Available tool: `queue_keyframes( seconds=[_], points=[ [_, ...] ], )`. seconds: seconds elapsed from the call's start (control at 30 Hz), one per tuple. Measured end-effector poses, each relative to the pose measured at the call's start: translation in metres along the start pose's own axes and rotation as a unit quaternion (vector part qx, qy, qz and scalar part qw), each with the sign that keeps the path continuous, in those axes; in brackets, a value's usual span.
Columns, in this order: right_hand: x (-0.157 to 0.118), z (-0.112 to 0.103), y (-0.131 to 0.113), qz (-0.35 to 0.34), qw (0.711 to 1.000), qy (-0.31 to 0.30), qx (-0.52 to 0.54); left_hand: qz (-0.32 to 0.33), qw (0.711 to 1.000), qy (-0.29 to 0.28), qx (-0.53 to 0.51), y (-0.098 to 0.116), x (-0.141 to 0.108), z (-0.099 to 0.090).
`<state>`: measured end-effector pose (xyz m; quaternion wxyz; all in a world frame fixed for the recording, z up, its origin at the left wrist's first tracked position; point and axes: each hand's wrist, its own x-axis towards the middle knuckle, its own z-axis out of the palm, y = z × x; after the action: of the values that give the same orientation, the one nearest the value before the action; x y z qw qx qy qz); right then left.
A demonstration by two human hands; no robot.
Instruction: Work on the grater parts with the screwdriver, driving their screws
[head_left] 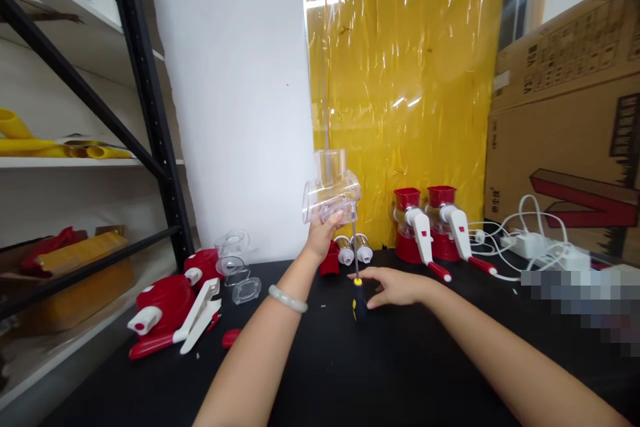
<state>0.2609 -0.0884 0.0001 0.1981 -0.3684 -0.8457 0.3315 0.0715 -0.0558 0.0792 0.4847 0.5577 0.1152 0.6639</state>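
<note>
Left hand (323, 235) is raised and closed around the underside of a clear plastic housing (331, 188), held above the black table (380, 373). Right hand (395, 285) is loosely curled with fingers at the handle of an upright screwdriver (357, 280), its shaft rising to the housing. Beyond the right hand stand two red assembled units (430, 225); left of the left forearm lie red-and-white parts (173, 310).

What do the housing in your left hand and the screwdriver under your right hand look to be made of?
The housing in the left hand looks like clear glossy plastic: the yellow sheet shows through it. The screwdriver has a thin grey shaft, probably metal, and a yellow and black handle, likely plastic or rubber; the right hand touches it.
</note>
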Motion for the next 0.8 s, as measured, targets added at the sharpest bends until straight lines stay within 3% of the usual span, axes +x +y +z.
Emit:
queue_keyframes(
  seconds=[0.07, 0.27, 0.43, 0.5, 0.63, 0.8],
  points=[
    [0.002, 0.011, -0.003, 0.001, 1.000, 0.013, 0.002, -0.005, 1.000, 0.011, 0.001, 0.000, 0.000, 0.000],
    [0.004, 0.041, 0.010, 0.029, 0.983, 0.179, -0.041, 0.002, 1.000, -0.001, 0.011, 0.005, -0.001, 0.000],
    [-0.002, 0.042, 0.013, -0.078, 0.986, 0.135, 0.066, 0.018, 0.999, -0.022, 0.015, 0.006, -0.002, 0.003],
    [-0.001, 0.043, 0.014, -0.069, 0.985, 0.125, 0.098, 0.020, 0.999, -0.027, 0.019, 0.005, -0.002, 0.004],
    [0.001, 0.046, 0.016, -0.001, 0.977, 0.186, 0.102, 0.024, 0.999, -0.023, 0.016, 0.006, -0.002, 0.004],
    [-0.002, 0.046, 0.013, -0.075, 0.985, 0.130, 0.086, 0.018, 1.000, -0.015, 0.016, 0.006, -0.003, 0.004]
  ],
)
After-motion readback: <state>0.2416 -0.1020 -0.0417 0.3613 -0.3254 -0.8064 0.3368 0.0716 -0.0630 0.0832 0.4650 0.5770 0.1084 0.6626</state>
